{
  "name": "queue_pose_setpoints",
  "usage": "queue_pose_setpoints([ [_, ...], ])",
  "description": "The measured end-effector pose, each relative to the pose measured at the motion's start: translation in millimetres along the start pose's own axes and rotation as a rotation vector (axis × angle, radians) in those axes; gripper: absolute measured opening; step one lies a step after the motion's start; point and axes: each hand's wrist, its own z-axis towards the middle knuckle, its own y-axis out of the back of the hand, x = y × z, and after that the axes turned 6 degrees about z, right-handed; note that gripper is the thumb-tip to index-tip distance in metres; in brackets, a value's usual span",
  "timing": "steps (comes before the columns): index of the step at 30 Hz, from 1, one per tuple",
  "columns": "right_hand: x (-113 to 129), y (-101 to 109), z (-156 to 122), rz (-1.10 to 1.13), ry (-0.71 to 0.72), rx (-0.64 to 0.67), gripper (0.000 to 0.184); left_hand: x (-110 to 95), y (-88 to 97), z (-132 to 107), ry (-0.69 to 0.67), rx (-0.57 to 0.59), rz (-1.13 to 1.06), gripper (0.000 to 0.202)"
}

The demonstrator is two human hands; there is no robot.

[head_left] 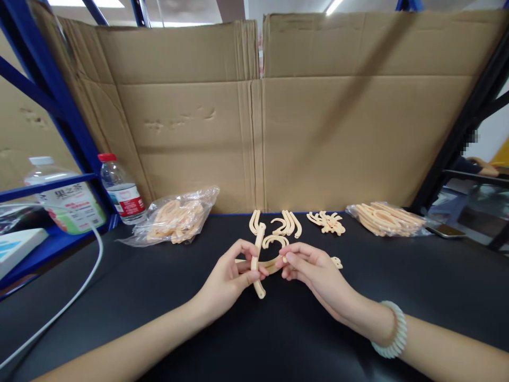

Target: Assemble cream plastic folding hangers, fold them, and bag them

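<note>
Right hand pinches small pale piece, mostly hidden.

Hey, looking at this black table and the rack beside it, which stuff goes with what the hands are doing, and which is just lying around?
Seems part of the job:
- pale strip in the left hand
- tiny piece in the right hand
- loose curved pieces
- probably both bags of similar pieces

Apparently just lying about:
- red-capped bottle
- white-capped jug
- white cable
</note>
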Motion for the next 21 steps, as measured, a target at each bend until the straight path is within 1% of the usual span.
queue_pose_setpoints([
  [4,-0.8,1.9,2.4,0.073,-0.017,-0.013,0.036,-0.2,-6.0,-2.2,0.056,-0.122,-0.137,0.055],
  [5,-0.7,2.4,3.2,0.085,-0.023,-0.016,0.037,-0.5,-7.5,-3.0,0.076,-0.138,-0.16,0.058],
  [6,-0.6,2.8,4.0,0.093,-0.031,-0.015,0.04,-0.8,-8.8,-3.9,0.094,-0.143,-0.176,0.056],
  [8,-0.1,3.4,4.9,0.095,-0.053,-0.008,0.043,-0.9,-10.6,-5.4,0.11,-0.14,-0.172,0.043],
  [11,1.0,4.4,4.9,0.069,-0.054,0.001,0.035,-0.5,-10.6,-6.5,0.086,-0.135,-0.115,0.028],
  [15,1.7,5.6,4.1,0.044,-0.025,0.01,0.032,1.4,-7.3,-6.1,0.045,-0.173,-0.066,0.025],
  [18,2.0,4.9,4.0,0.032,-0.036,0.02,0.031,3.0,-5.4,-5.9,0.066,-0.2,-0.06,0.024],
  [21,3.4,3.0,3.6,0.016,-0.044,0.052,0.031,2.2,-6.0,-5.9,0.076,-0.181,-0.052,0.024],
])
